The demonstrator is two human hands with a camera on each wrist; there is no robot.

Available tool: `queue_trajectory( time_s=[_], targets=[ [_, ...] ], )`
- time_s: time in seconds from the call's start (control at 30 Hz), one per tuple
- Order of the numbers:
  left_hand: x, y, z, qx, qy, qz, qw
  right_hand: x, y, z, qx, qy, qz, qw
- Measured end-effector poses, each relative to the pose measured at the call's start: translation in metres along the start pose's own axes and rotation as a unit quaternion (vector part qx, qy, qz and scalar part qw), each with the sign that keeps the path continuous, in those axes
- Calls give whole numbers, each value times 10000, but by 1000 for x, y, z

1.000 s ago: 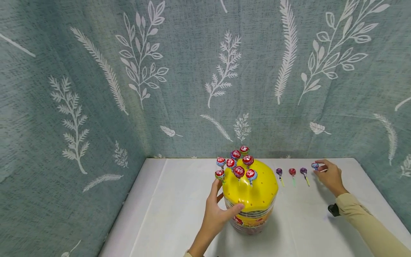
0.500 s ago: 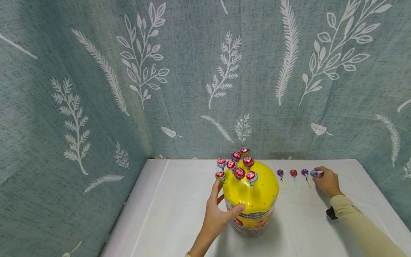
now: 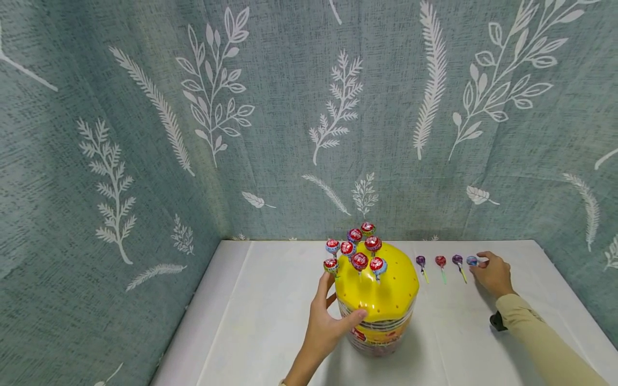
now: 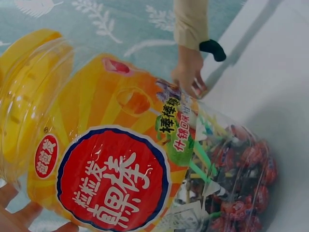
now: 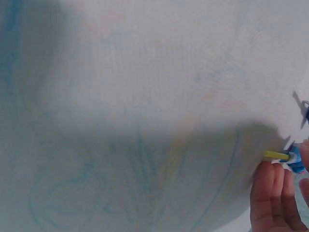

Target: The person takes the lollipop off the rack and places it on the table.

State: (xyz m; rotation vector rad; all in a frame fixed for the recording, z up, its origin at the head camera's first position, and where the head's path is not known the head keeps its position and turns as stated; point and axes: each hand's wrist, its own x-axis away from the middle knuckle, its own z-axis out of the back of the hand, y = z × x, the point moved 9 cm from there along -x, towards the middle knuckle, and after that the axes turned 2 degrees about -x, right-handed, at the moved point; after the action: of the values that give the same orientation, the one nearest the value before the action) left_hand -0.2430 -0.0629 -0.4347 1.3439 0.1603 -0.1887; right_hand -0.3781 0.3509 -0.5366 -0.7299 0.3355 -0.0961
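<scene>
A clear jar point(image 4: 116, 179) of lollipops with a yellow lid point(image 3: 393, 287) stands upright on the white table. Several lollipops point(image 3: 359, 261) are stuck upright in the lid's holes, bunched towards its back left. My left hand point(image 3: 325, 327) grips the jar at the lid's left and front edge, thumb in front. Out to the right, my right hand point(image 3: 492, 274) pinches a blue-wrapped lollipop point(image 3: 472, 261) by its head, low at the table. In the right wrist view, its yellow stick point(image 5: 276, 155) points out beside the fingers point(image 5: 268, 191).
Left of the right hand, a purple lollipop point(image 3: 421, 261), a red lollipop point(image 3: 441, 261) and another purple lollipop point(image 3: 457, 260) lie in a row. A leaf-patterned green cloth point(image 3: 289, 134) hangs behind the table point(image 3: 260, 311). More lollipops point(image 4: 236, 183) fill the jar's bottom.
My right hand has come down and slightly left with the blue lollipop, bringing it close to the end of the row. The left hand has stayed on the jar.
</scene>
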Motion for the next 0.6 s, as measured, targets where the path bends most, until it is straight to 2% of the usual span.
queue_trajectory(
  time_s=[0.2, 0.6],
  targets=[
    [1, 1, 0, 38, 12, -11, 10000, 0, -8, 7, -37, -96, -66, 9999],
    [1, 1, 0, 39, -12, 41, 10000, -12, -53, 30, -243, -118, 326, 9991]
  ],
)
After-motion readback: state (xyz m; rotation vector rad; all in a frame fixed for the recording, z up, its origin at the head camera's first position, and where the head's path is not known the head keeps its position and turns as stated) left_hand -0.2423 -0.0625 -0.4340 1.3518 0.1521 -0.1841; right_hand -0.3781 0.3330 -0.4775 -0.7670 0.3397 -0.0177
